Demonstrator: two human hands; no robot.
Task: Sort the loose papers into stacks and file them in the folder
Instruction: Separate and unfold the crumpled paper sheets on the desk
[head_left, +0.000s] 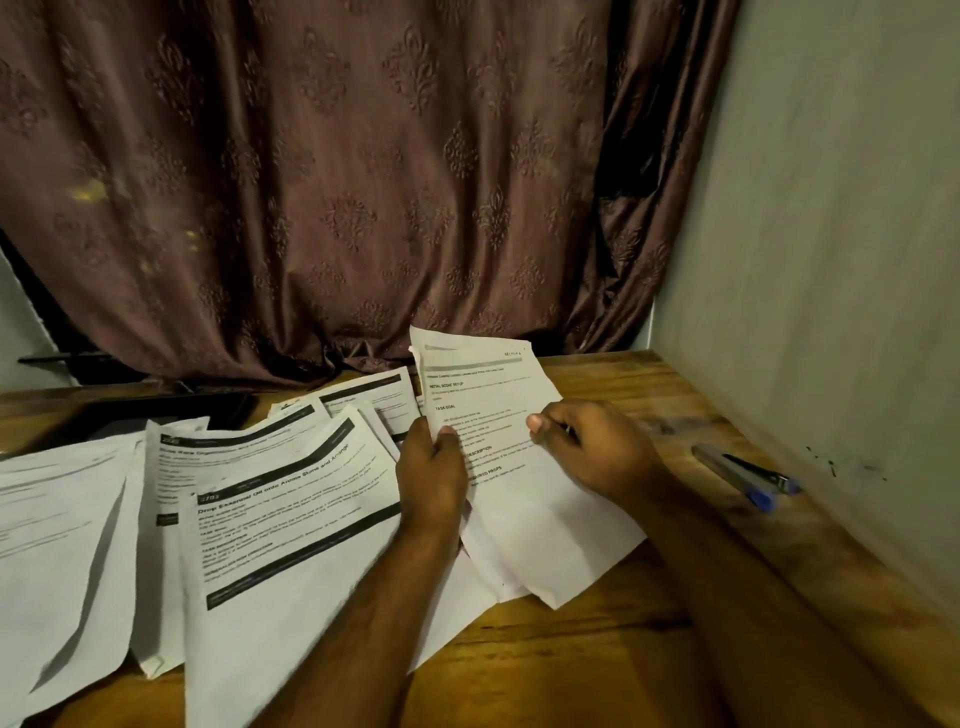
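Note:
A small bundle of printed sheets (498, 410) is lifted at its far end above the wooden table (613, 639). My left hand (434, 478) pinches its left edge, thumb on top. My right hand (592, 447) grips the right side of the same bundle with curled fingers. Several loose printed papers (291, 519) lie fanned and overlapping across the left half of the table, some with black header bars. A dark flat object, perhaps the folder (156, 410), lies at the back left, partly under the papers.
Two pens, one with a blue cap (743, 475), lie on the table to the right of my hands. A grey wall (831, 260) borders the table on the right. A brown patterned curtain (337, 182) hangs behind the table.

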